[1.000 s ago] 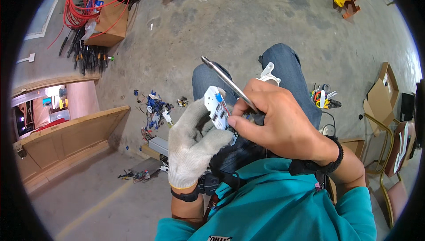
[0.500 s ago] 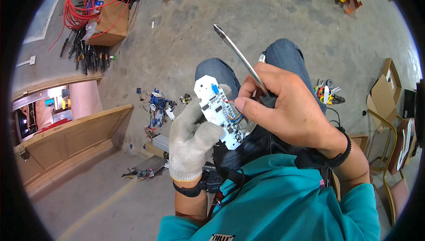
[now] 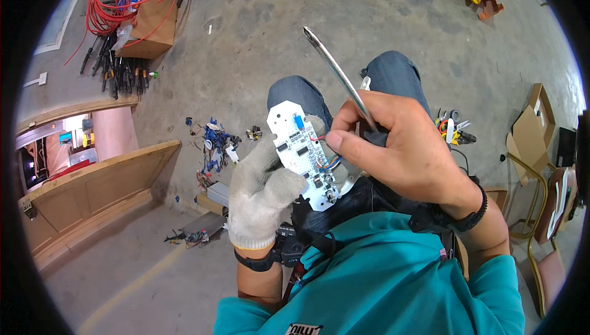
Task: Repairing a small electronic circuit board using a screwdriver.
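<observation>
A white circuit board [image 3: 302, 157] with dark chips and a blue component is tilted above my lap. My left hand [image 3: 264, 181], in a pale knitted glove, grips it by its left edge, thumb across the front. Red, blue and orange wires [image 3: 332, 162] run off the board's right side. My bare right hand [image 3: 399, 144] is closed around the dark handle of a Phillips screwdriver [image 3: 342, 77], whose long metal shaft points up and away to the left. The right thumb and forefinger also pinch at a red wire beside the board; their exact contact is partly hidden.
Blue and dark scrap parts [image 3: 215, 144] lie on the floor at left, near a wooden panel [image 3: 104, 193]. Pliers and other tools [image 3: 453, 127] lie right of my knees. A cardboard box [image 3: 150, 24] with red cable stands far left; an open carton [image 3: 533, 126] and chair [image 3: 556, 212] are at right.
The board and my left hand have shifted slightly left and up in view. The screwdriver's tip has moved a little up and right. Both hands keep their holds.
</observation>
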A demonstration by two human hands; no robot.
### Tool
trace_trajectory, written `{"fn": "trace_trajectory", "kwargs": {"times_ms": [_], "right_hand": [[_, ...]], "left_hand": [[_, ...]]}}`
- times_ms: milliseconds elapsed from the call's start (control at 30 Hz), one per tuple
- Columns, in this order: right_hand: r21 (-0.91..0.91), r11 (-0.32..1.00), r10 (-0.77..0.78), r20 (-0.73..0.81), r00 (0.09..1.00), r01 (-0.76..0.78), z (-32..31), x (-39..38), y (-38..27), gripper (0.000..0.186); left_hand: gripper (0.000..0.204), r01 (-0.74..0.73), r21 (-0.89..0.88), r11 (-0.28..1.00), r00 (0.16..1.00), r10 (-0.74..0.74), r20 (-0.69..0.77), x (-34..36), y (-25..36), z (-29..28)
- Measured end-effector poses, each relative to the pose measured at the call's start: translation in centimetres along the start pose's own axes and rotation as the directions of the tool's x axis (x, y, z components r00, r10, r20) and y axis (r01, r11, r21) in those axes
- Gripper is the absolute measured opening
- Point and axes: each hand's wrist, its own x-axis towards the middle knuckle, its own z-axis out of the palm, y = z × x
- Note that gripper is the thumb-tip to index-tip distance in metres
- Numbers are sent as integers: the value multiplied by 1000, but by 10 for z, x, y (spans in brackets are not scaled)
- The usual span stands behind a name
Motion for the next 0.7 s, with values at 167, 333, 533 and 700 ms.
{"fn": "trace_trajectory", "kwargs": {"times_ms": [167,333,533,700], "right_hand": [[18,1000,24,50,998,-25,-3,-2,2,24],[-102,989,-103,80,991,111,1,-6,1,26],[15,1000,20,143,990,-23,-3,-3,-2,23],[86,995,38,153,987,-52,-1,-2,1,22]], "left_hand": [[73,-61,16,998,998,61,21,2,-1,0],[82,-30,145,989,1000,30,3,2,0,-3],[70,-52,96,994,999,53,-3,2,-3,-2],[71,-57,69,996,998,58,-8,3,-4,-2]]}}
